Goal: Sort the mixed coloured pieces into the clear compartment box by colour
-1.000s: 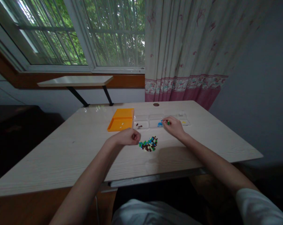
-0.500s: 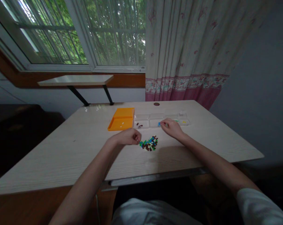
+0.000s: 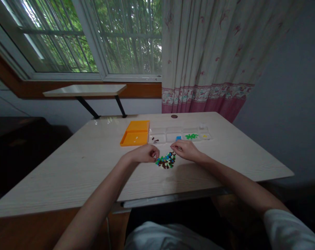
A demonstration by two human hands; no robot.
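The left hand [image 3: 146, 153] curls its fingers at the left edge of the mixed pile [image 3: 165, 161] on the table [image 3: 94, 166]; whether they pinch anything is unclear. The right hand [image 3: 185, 150] hovers near the pile's far side, fingertips close together.

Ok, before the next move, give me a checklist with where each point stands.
1. Mixed pile near both hands: ok, left hand and right hand are right by it.
2. Clear tray colors apart: ok, green pieces and blue pieces lie separately.
3. Orange case open: ok, white pieces inside.
4. Pile fully sorted: not ok, colors still mixed.
5. Right fingers free: cannot tell.
6. Left fingers free: cannot tell.
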